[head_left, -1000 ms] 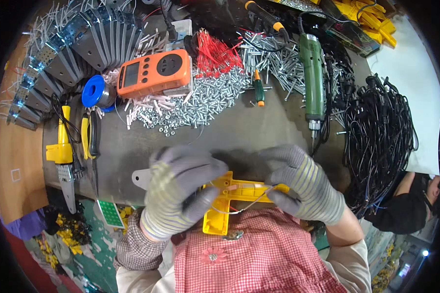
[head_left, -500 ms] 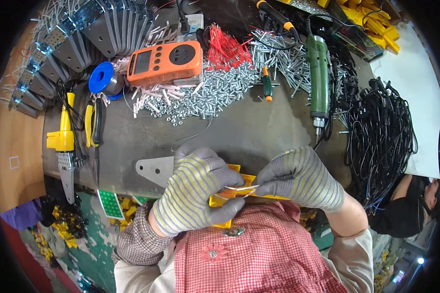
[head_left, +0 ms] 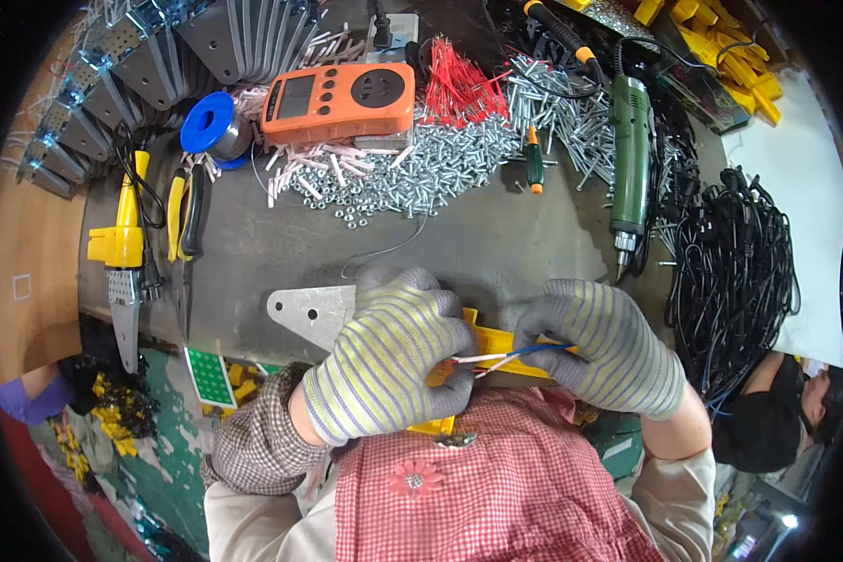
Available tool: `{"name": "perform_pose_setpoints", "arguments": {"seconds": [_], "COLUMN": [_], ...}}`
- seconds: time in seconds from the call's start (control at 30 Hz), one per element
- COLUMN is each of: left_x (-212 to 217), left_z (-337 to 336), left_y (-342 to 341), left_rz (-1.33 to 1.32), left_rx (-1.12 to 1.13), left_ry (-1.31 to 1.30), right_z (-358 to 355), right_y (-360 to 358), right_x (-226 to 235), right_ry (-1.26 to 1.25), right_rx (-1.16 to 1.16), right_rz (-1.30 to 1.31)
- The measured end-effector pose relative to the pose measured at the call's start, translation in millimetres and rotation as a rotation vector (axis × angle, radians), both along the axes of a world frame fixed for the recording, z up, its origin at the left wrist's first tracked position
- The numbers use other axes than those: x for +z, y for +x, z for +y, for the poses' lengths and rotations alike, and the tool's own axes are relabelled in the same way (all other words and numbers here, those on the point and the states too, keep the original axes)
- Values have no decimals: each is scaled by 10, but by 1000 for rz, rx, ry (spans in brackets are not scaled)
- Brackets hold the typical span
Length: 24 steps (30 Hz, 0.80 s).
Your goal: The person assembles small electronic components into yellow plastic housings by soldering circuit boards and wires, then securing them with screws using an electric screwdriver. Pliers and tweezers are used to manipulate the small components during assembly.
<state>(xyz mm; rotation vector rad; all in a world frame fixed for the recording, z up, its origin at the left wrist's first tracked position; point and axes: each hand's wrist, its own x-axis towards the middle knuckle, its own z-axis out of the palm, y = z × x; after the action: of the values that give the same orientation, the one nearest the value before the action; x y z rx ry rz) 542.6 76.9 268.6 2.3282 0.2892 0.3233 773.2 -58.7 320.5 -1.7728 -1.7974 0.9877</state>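
Note:
Both my hands wear grey gloves with yellow stripes and are close together at the table's near edge. My left hand [head_left: 393, 361] is closed, thumb and fingers pinching thin wires with white sleeves [head_left: 480, 358]. My right hand [head_left: 613, 351] is closed too, its fingertips on a blue wire [head_left: 545, 347] that runs toward the white sleeves. Under and between the hands lies a yellow plastic housing [head_left: 496, 341], partly hidden by the gloves. A grey metal plate with holes [head_left: 300, 311] sticks out to the left from behind my left hand.
Heaped screws and nuts [head_left: 421, 173] lie beyond, below an orange meter [head_left: 337, 103]. A green electric screwdriver [head_left: 630, 159] and bundled black cables [head_left: 731, 262] are at right. Yellow-handled pliers [head_left: 185, 225], a yellow soldering-type tool [head_left: 117, 245] and a solder spool [head_left: 211, 126] stand left.
My right hand has moved slightly right, away from the left hand. A blue wire now shows between its fingertips and the white sleeves. The whole view has shifted a little.

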Motion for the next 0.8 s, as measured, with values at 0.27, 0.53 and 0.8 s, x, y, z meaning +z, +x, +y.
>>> {"name": "perform_pose_setpoints", "arguments": {"seconds": [0.27, 0.53, 0.8], "left_x": [-5, 172, 149], "left_z": [67, 614, -18], "left_y": [-12, 172, 50], "left_rz": [-9, 221, 89], "left_rx": [-30, -428, -40], "left_ry": [-112, -493, 455], "right_z": [26, 3, 455], "right_y": [6, 30, 487], "right_x": [-55, -53, -319], "right_ry": [-176, -226, 398], "right_rx": [-56, 4, -139], "right_rz": [168, 162, -426]}}
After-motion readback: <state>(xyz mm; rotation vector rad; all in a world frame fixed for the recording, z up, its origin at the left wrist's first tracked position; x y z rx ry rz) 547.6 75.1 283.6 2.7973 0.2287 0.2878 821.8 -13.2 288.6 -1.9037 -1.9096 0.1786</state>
